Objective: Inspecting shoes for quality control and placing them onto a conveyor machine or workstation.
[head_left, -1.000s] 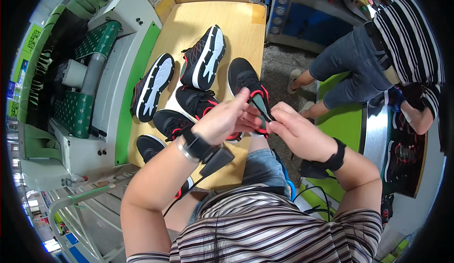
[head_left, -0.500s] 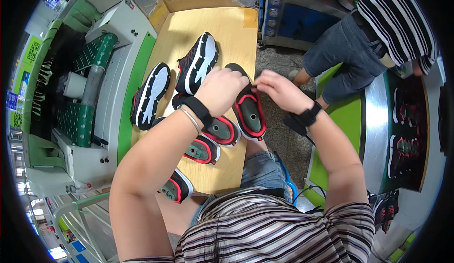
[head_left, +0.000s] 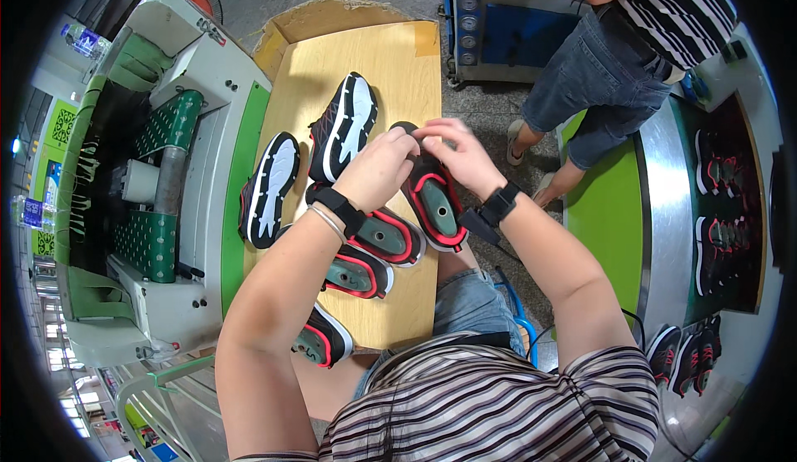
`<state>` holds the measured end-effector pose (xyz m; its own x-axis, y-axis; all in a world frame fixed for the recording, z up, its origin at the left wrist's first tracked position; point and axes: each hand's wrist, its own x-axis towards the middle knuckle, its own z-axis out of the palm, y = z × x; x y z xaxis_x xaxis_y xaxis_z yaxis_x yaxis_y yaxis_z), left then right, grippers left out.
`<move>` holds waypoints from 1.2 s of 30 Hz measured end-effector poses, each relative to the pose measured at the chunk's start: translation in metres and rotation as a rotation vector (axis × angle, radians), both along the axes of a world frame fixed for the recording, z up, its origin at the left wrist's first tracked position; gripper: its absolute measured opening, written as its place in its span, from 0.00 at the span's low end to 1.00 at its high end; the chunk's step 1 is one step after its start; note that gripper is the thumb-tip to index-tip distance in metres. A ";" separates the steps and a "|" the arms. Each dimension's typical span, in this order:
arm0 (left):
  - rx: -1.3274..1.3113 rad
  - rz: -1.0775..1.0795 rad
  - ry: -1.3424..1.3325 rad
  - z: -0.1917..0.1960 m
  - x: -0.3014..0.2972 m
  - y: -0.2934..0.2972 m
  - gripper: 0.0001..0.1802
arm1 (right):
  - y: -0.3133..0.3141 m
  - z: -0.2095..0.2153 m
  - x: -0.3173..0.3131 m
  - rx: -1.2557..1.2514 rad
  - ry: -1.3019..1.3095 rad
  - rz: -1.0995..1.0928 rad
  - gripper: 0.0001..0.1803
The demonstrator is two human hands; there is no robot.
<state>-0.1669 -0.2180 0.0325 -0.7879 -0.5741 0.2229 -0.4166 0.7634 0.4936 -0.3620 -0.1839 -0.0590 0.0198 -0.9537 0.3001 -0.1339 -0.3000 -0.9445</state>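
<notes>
A black sneaker (head_left: 442,210) with a red-lined collar and a dark green insole lies on the wooden board, its heel toward me. Over its front part, my left hand (head_left: 380,167) has its fingers bent and pressed together. Close against it, at the same shoe, is my right hand (head_left: 462,156), fingers curled inward and a little blurred. Whatever the fingertips pinch is too small or hidden to make out. To the left, under my left wrist, sits a matching sneaker (head_left: 390,236); nearer me are another sneaker (head_left: 359,272) and one more sneaker (head_left: 324,337).
Two sneakers lie on their sides, white soles showing: one sneaker (head_left: 344,126) and another sneaker (head_left: 270,188). A machine with green rollers (head_left: 158,180) borders the board (head_left: 390,55) at left. A co-worker (head_left: 598,88) stands at right, near a conveyor (head_left: 664,205) and more shoes (head_left: 714,250).
My right hand has moved left, up against the left hand. The view has shifted slightly, and the co-worker's arm has changed position.
</notes>
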 end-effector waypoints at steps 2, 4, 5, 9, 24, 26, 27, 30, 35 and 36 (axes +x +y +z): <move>0.131 0.116 0.007 -0.001 0.002 0.009 0.09 | 0.019 0.025 -0.002 -0.075 0.160 -0.138 0.10; 0.191 0.131 0.013 -0.005 0.000 0.013 0.08 | 0.034 0.050 0.006 0.130 0.135 0.005 0.12; 0.200 0.148 0.016 -0.008 0.000 0.015 0.08 | 0.036 0.048 0.005 0.103 0.144 0.003 0.11; 0.247 0.213 -0.044 -0.010 0.005 0.018 0.09 | 0.039 0.051 0.003 -0.134 0.386 -0.011 0.09; 1.249 0.490 0.260 0.002 0.002 0.034 0.10 | 0.065 0.052 0.008 0.084 0.135 -0.075 0.08; 0.990 0.460 0.181 0.008 -0.002 0.037 0.10 | 0.064 0.046 0.009 0.099 0.102 -0.103 0.07; 0.787 0.460 0.112 0.011 -0.006 0.043 0.10 | 0.067 0.044 0.009 0.112 0.094 -0.116 0.07; 0.480 0.464 0.105 0.008 -0.007 0.049 0.10 | 0.073 0.035 0.007 0.338 -0.135 0.008 0.05; 0.466 0.459 0.116 0.001 -0.007 0.049 0.10 | 0.077 0.032 -0.004 0.553 -0.599 0.229 0.04; 0.482 0.459 0.098 0.002 -0.008 0.049 0.12 | 0.076 0.029 -0.006 0.540 -0.652 0.276 0.05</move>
<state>-0.1744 -0.1693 0.0345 -0.4293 -0.8992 -0.0842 -0.5825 0.2044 0.7867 -0.3684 -0.1081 -0.0301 0.2524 -0.9548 -0.1567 0.4911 0.2659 -0.8295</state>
